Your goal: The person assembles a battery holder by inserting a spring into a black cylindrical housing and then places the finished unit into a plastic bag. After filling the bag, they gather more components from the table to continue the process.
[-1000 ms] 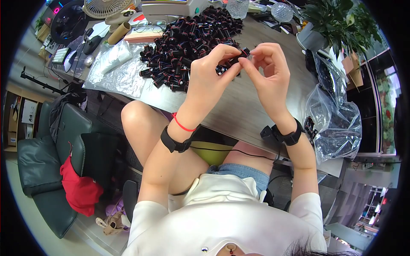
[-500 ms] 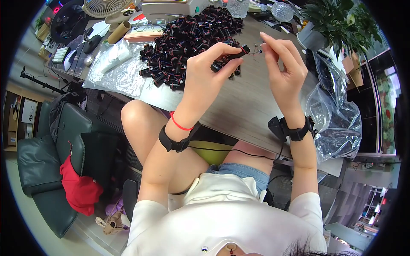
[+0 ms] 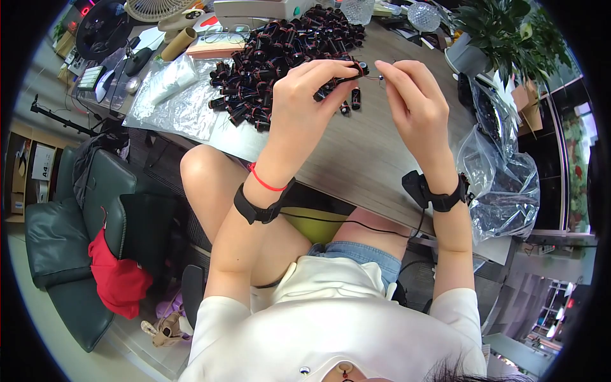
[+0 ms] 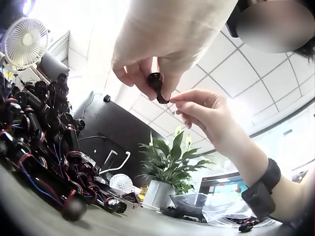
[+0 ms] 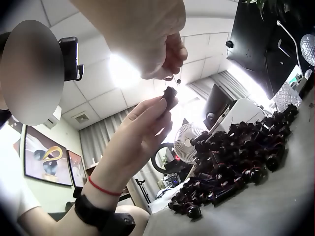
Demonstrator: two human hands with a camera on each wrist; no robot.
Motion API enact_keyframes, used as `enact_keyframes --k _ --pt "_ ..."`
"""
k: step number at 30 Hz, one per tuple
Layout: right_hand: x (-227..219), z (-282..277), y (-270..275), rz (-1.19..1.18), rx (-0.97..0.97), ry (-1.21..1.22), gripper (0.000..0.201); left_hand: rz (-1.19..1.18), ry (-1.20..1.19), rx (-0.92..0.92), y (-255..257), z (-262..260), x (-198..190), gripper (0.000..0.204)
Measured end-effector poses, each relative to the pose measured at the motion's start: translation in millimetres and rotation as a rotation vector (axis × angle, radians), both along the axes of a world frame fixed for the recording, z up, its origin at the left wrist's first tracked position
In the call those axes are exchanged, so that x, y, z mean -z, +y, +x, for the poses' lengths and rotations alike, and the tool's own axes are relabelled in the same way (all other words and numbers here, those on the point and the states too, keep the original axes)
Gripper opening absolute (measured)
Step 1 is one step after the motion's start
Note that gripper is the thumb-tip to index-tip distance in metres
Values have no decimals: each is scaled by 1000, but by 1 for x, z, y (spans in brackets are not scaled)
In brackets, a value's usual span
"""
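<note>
The left hand (image 3: 304,102) pinches a small black cylindrical part (image 3: 325,90) between thumb and fingers, its end pointing right. Thin wires run from that end toward the right hand (image 3: 417,95), whose thumb and fingertips pinch them near a tiny piece (image 3: 381,77). In the left wrist view, the black part (image 4: 156,83) hangs below the left hand's fingers, and the right hand (image 4: 211,115) meets the wires beside it. A large pile of similar black parts (image 5: 231,162) lies on the table; in the head view, two loose ones (image 3: 356,99) lie just under the left fingertips.
Clear plastic bags (image 3: 175,95) lie left of the pile, with a cardboard tube (image 3: 179,44) and glasses (image 3: 227,33) behind. A potted plant (image 3: 493,32) stands at the back right, above another plastic bag (image 3: 503,191). A black cable (image 3: 356,223) crosses the lap.
The hands were together around the part; the right hand has since moved away to the right, then slightly back left. The wires between them came into view. The left hand keeps its hold.
</note>
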State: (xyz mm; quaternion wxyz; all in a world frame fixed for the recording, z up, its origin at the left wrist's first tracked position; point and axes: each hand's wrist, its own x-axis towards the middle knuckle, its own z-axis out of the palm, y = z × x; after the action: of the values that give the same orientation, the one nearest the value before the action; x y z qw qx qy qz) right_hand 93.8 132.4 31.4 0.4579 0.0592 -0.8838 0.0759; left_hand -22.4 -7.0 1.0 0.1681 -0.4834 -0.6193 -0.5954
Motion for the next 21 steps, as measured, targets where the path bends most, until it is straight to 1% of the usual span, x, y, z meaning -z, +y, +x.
enact_keyframes --k 6,10,13,21 --pt "3 -1 -3 -33 -1 -30 25 -19 52 -50 -1 2 -1 16" --pt "2 -1 -5 -109 -21 -59 22 -24 85 -72 0 1 2 16" --pt "-2 0 -7 -325 -58 -144 17 -25 102 -84 -1 1 2 16" --pt "-1 -1 -4 -419 -73 -167 14 -25 92 -76 -2 3 0 15"
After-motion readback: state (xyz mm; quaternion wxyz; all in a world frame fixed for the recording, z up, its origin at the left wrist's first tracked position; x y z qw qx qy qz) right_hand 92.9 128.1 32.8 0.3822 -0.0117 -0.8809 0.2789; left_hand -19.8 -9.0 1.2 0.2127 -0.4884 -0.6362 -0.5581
